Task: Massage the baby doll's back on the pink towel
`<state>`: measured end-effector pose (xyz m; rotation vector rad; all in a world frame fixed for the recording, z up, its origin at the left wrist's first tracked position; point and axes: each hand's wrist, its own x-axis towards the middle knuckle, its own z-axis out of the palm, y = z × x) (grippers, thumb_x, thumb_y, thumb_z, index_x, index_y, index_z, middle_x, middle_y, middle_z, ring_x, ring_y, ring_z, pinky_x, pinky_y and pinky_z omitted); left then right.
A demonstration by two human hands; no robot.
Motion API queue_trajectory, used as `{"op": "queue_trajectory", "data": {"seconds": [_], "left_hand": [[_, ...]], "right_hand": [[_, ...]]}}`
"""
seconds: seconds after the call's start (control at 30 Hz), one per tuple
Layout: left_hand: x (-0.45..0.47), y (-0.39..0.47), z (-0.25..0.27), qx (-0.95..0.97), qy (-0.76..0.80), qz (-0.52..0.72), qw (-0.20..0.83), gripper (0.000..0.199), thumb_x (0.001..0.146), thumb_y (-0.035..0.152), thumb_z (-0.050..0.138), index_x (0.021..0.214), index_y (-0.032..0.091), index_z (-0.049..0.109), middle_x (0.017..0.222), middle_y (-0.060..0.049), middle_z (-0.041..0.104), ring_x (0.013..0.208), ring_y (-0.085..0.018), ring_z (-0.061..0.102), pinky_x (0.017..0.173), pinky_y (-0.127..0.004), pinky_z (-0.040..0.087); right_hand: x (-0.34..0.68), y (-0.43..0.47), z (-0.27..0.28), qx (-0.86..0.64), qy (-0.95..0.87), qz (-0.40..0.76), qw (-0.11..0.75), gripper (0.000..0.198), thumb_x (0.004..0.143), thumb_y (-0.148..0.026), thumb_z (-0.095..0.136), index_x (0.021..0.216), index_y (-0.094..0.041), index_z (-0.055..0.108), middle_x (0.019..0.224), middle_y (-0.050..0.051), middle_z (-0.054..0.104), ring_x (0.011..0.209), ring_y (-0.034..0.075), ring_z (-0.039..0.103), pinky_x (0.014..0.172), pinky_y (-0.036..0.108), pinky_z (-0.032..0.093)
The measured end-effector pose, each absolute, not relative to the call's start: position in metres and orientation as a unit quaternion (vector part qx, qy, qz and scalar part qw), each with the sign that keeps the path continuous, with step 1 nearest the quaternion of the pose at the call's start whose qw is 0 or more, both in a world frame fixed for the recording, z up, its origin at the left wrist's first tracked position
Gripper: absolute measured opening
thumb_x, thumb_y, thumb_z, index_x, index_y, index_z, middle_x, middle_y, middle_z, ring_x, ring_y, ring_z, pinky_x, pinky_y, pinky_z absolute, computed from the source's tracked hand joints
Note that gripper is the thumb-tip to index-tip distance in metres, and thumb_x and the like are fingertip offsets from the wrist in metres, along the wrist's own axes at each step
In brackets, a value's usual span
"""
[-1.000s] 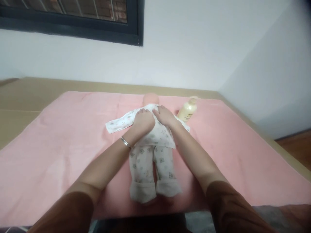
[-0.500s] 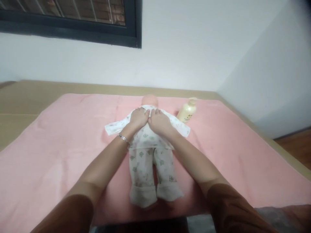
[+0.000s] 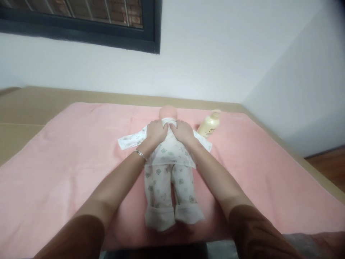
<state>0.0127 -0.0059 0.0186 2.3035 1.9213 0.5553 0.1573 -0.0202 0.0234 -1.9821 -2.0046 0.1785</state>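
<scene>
A baby doll (image 3: 168,154) lies stretched out on a pink towel, its bare head (image 3: 168,112) toward the wall and no face showing. It wears a white printed top and matching trousers (image 3: 160,183) with turned-up cuffs. My left hand (image 3: 157,131) rests on the left side of its upper body, fingers laid over the shoulder. On the other side my right hand (image 3: 183,131) lies likewise. Both thumbs point inward near the middle, a little apart. The doll's sleeves (image 3: 132,139) spread out sideways, partly covered by my hands.
A pale yellow pump bottle (image 3: 208,125) is beside the doll on the right. The pink towel (image 3: 81,151) covers most of a tan surface (image 3: 54,94). Behind rise a white wall (image 3: 202,61) and a dark-framed window (image 3: 151,39).
My hands have moved apart, outward from the middle to the doll's shoulders. More of the top shows between them. The view has shifted slightly.
</scene>
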Motion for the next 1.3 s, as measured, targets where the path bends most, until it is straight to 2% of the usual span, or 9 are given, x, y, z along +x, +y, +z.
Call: {"op": "queue_trajectory", "data": {"seconds": [0.27,0.6,0.77,0.93,1.1,1.2,1.3], "left_hand": [[0.014,-0.005,0.014,0.751,0.630,0.193,0.038,0.050,0.100,0.043,0.030,0.113,0.011,0.066,0.114,-0.018,0.070,0.111,-0.035,0.062,0.098,-0.046,0.047],[0.015,-0.008,0.020,0.757,0.625,0.192,0.012,0.046,0.101,0.042,0.033,0.115,0.012,0.065,0.113,-0.019,0.067,0.114,-0.034,0.059,0.099,-0.044,0.045],[0.017,-0.014,0.023,0.763,0.617,0.193,-0.015,0.040,0.101,0.032,0.033,0.113,0.012,0.065,0.114,-0.020,0.066,0.115,-0.034,0.058,0.099,-0.045,0.044],[0.012,-0.014,0.033,0.761,0.625,0.172,0.026,0.040,0.100,0.034,0.035,0.115,0.012,0.064,0.116,-0.019,0.068,0.114,-0.034,0.060,0.095,-0.044,0.048],[0.007,-0.015,0.042,0.776,0.613,0.135,0.053,0.045,0.100,0.036,0.030,0.115,0.011,0.064,0.117,-0.020,0.070,0.111,-0.034,0.064,0.091,-0.044,0.050],[0.010,-0.026,0.051,0.794,0.600,0.088,0.027,0.047,0.101,0.035,0.027,0.117,0.010,0.062,0.113,-0.021,0.071,0.110,-0.034,0.065,0.092,-0.045,0.050],[0.014,-0.036,0.059,0.804,0.593,0.047,0.023,0.043,0.100,0.032,0.028,0.118,0.011,0.061,0.108,-0.020,0.072,0.106,-0.034,0.068,0.089,-0.044,0.051]], "right_hand": [[0.156,-0.020,0.022,-0.702,-0.692,0.052,0.162,0.056,0.102,-0.053,0.030,0.121,-0.010,0.060,0.126,0.021,0.064,0.116,0.033,0.059,0.098,0.042,0.042],[0.154,-0.021,0.024,-0.701,-0.701,0.007,0.134,0.056,0.105,-0.049,0.027,0.123,-0.008,0.060,0.121,0.020,0.064,0.114,0.031,0.058,0.098,0.040,0.041],[0.147,-0.030,0.030,-0.677,-0.722,-0.042,0.137,0.049,0.107,-0.037,0.025,0.118,-0.008,0.063,0.113,0.019,0.065,0.108,0.030,0.058,0.095,0.038,0.042],[0.139,-0.039,0.037,-0.646,-0.753,-0.032,0.124,0.040,0.104,-0.023,0.028,0.116,-0.009,0.064,0.112,0.019,0.067,0.107,0.028,0.059,0.092,0.035,0.044],[0.146,-0.034,0.042,-0.664,-0.736,0.051,0.125,0.045,0.104,-0.031,0.027,0.125,-0.008,0.060,0.121,0.019,0.068,0.113,0.031,0.062,0.091,0.036,0.046],[0.157,-0.027,0.044,-0.658,-0.738,0.100,0.110,0.052,0.105,-0.041,0.027,0.130,-0.006,0.057,0.128,0.021,0.066,0.119,0.032,0.061,0.097,0.037,0.044],[0.162,-0.023,0.045,-0.650,-0.746,0.109,0.097,0.057,0.106,-0.045,0.025,0.132,-0.004,0.055,0.133,0.023,0.063,0.126,0.032,0.057,0.104,0.038,0.040]]}}
